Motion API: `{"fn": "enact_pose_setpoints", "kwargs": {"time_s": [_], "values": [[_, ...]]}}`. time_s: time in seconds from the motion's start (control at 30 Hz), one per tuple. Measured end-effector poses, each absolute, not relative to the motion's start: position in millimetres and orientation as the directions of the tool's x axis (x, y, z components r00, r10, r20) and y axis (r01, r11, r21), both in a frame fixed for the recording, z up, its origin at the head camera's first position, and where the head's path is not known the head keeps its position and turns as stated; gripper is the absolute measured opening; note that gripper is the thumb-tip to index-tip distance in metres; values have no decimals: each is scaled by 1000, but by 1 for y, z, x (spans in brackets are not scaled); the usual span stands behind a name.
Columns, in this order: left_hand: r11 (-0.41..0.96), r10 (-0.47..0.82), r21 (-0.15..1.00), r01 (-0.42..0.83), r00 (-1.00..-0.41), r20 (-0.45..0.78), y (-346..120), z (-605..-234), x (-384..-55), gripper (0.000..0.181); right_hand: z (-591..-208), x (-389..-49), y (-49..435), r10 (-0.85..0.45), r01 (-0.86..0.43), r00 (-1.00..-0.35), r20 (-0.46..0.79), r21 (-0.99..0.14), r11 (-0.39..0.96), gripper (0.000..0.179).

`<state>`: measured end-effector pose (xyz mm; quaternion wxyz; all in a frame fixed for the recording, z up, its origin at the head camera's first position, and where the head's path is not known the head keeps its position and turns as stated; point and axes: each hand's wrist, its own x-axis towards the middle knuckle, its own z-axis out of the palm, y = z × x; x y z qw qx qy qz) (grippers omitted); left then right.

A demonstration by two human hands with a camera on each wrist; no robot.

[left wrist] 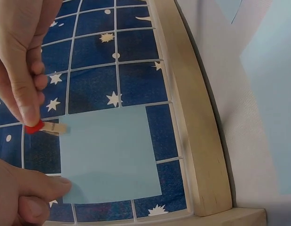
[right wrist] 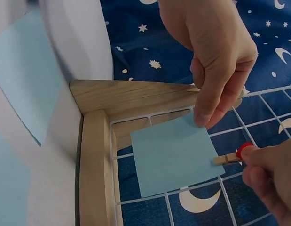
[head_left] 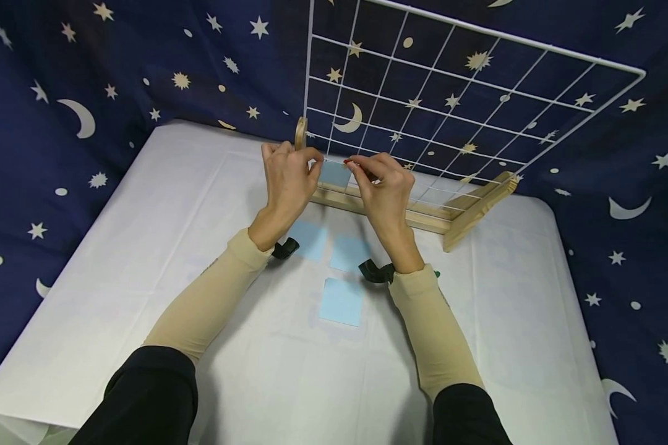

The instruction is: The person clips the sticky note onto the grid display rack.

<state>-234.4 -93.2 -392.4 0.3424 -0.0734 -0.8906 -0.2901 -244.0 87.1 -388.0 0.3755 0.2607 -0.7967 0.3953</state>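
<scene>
A light-blue square of paper [right wrist: 176, 153] lies against the lower left part of a white wire grid [head_left: 423, 72]. My left hand [head_left: 289, 173] pinches one upper corner of this paper between thumb and fingertips. At the other upper corner, my right hand [head_left: 386, 185] pinches a small wooden clothespin [right wrist: 227, 158] by its red-tipped end. The clothespin's jaws overlap the paper's edge in both wrist views. The grid stands in a wooden base [head_left: 428, 221] with a slanted side foot [head_left: 473, 213].
Three more light-blue paper squares lie on the white-covered table below the hands, the nearest one [head_left: 341, 301] in front. Black wrist camera mounts [head_left: 376, 272] stick out close above the papers. A dark blue curtain [head_left: 161, 55] with stars and moons hangs behind.
</scene>
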Motion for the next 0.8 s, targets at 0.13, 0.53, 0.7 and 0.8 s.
{"fn": "enact_pose_setpoints", "kwargs": {"time_s": [0.13,0.53,0.7,0.8], "values": [[817,-62,468,338,-755,653,-92,-391,-234,8,-389,-244,89,-129,-696,-595,793,-428,577,14],[805,-80,474,357,-726,683,-91,-393,-235,9,-389,-247,89,-185,-727,-584,790,-408,552,10],[805,-95,481,348,-725,682,-92,-394,-235,6,-390,-245,89,-185,-728,-591,785,-420,542,14],[793,-110,495,355,-715,690,-94,-395,-233,6,-391,-243,91,-162,-728,-591,790,-436,530,15]]}}
